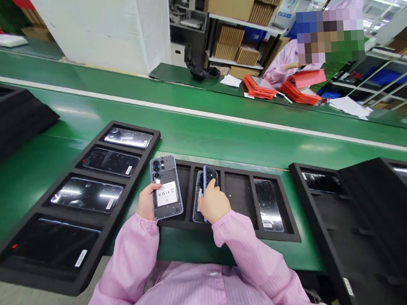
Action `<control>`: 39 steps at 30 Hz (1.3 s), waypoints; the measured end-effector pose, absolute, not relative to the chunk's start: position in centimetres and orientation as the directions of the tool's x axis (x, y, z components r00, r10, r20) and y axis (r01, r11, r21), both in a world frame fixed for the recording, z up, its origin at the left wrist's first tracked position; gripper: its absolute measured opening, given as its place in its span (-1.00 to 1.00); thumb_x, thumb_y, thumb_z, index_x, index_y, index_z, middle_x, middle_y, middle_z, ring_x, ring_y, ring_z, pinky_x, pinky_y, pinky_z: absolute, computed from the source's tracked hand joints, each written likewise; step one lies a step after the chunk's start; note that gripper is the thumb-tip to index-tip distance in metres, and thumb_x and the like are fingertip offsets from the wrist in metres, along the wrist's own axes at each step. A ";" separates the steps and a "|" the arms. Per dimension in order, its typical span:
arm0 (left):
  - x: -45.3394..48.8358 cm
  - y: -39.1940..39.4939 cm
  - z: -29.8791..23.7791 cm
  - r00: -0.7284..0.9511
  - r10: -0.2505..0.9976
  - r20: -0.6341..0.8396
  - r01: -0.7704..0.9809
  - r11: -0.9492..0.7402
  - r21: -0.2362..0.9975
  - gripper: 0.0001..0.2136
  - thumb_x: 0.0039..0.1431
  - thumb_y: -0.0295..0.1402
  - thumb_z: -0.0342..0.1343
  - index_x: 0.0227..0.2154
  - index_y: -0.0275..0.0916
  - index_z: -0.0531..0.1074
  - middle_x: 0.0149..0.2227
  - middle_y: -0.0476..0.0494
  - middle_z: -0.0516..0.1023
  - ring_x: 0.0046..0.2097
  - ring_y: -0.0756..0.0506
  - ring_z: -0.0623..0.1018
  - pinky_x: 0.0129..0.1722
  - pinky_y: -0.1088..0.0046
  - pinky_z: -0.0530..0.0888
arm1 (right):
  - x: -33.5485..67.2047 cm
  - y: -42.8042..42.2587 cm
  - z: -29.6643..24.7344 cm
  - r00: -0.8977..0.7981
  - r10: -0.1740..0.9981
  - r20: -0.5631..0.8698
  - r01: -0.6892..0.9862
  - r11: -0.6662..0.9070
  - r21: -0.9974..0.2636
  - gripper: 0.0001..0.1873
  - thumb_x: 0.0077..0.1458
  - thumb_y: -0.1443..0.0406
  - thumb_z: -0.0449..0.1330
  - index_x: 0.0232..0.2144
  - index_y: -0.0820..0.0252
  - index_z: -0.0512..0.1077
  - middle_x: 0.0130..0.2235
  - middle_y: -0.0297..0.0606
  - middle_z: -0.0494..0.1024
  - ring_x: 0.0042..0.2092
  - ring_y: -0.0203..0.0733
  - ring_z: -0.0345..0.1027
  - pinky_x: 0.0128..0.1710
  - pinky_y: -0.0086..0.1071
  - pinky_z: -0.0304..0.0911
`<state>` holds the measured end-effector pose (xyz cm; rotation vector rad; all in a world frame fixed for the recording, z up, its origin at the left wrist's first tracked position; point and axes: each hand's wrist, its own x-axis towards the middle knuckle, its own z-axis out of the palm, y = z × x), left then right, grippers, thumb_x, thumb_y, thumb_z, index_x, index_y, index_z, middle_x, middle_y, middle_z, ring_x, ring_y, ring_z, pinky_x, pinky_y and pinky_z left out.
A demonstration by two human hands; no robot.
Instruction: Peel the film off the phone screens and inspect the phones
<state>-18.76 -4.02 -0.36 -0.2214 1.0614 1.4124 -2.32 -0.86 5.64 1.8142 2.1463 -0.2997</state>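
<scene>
My left hand (146, 201) grips a phone (166, 187) with its back cover off, battery label and camera cluster facing up. My right hand (213, 202) is closed round a second phone (206, 180), held on edge above a slot of the black foam tray (243, 235) in front of me. Another phone (198, 194) lies in that slot under my right hand. One more phone (269, 206) lies in the tray's right slot. Both sleeves are pink.
A long black tray (88, 187) on the left holds several phones in film. Stacked black trays (360, 235) stand at the right, and another black stack (8, 123) at far left. Across the green conveyor (223, 137) a person in pink works beside red sleeves (260, 88).
</scene>
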 end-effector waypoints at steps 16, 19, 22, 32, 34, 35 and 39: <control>-18.5 -4.2 -0.2 -0.165 0.708 -0.687 -0.897 0.181 0.403 -0.57 0.01 -0.47 -0.03 -0.03 -0.46 0.44 -0.25 -0.39 0.63 -0.11 -0.35 0.62 -0.04 -0.01 0.54 | -3.9 -0.9 2.4 -0.039 0.962 -0.270 0.994 0.064 0.084 -0.15 0.17 0.12 0.16 0.33 0.44 -0.06 0.25 0.57 -0.04 -0.03 0.21 0.38 -0.30 -0.19 0.36; -18.3 -4.7 0.0 -0.135 0.821 -0.555 -0.906 0.126 0.405 -0.54 0.08 -0.42 -0.04 0.06 -0.46 0.38 -0.06 -0.43 0.57 0.04 -0.37 0.54 0.04 -0.11 0.47 | -4.0 -0.6 2.5 -0.040 0.957 -0.288 0.999 0.046 0.014 -0.05 0.14 0.16 0.19 0.38 0.28 -0.22 0.28 0.52 -0.13 0.01 0.26 0.36 -0.28 -0.15 0.35; -18.0 -5.1 0.0 -0.082 0.914 -0.397 -0.910 0.094 0.403 -0.48 0.12 -0.39 -0.05 0.16 -0.46 0.28 0.10 -0.45 0.46 0.17 -0.37 0.43 0.10 -0.19 0.38 | -3.5 0.0 3.0 -0.055 0.959 -0.277 0.996 0.035 -0.077 0.04 0.03 0.16 0.26 0.37 0.38 -0.18 0.29 0.51 -0.14 0.03 0.28 0.34 -0.21 -0.11 0.35; -13.8 -3.3 1.9 -0.005 0.866 -0.499 -0.818 0.283 0.501 -0.57 0.31 -0.15 -0.08 -0.06 -0.42 0.48 -0.16 -0.38 0.61 -0.09 -0.27 0.61 -0.01 0.16 0.53 | 3.0 2.8 6.1 -0.361 0.870 -0.335 0.608 -0.053 -0.792 -0.15 -0.01 0.20 0.23 0.29 0.38 0.11 0.11 0.01 0.41 0.04 -0.13 0.40 0.05 -0.34 0.30; -11.9 -2.8 2.5 0.059 0.886 -0.461 -0.797 0.320 0.513 -0.52 0.31 -0.05 -0.08 -0.06 -0.38 0.49 -0.15 -0.35 0.61 -0.08 -0.24 0.60 0.03 0.21 0.51 | 3.2 2.4 5.5 -0.371 0.893 -0.255 0.434 -0.077 -0.898 -0.07 -0.07 0.23 0.28 0.30 0.42 0.07 0.11 0.04 0.41 0.01 -0.13 0.43 0.06 -0.33 0.31; -11.0 -2.5 2.7 0.079 0.899 -0.432 -0.794 0.318 0.518 -0.49 0.30 -0.01 -0.09 -0.04 -0.36 0.48 -0.13 -0.34 0.61 -0.06 -0.24 0.59 0.05 0.22 0.49 | 3.1 2.1 5.0 -0.349 0.912 -0.214 0.345 -0.088 -0.934 -0.02 -0.11 0.23 0.31 0.30 0.44 0.05 0.13 0.07 0.38 0.01 -0.11 0.42 0.07 -0.30 0.31; -8.1 -1.7 2.9 0.058 0.927 -0.370 -0.801 0.264 0.538 -0.45 0.28 0.05 -0.11 0.00 -0.32 0.47 -0.08 -0.31 0.59 -0.01 -0.21 0.57 0.13 0.24 0.43 | 2.8 0.9 3.0 -0.258 0.958 -0.126 0.137 -0.093 -0.986 0.07 -0.16 0.21 0.34 0.33 0.39 -0.01 0.22 0.12 0.25 0.15 -0.03 0.30 0.15 -0.20 0.25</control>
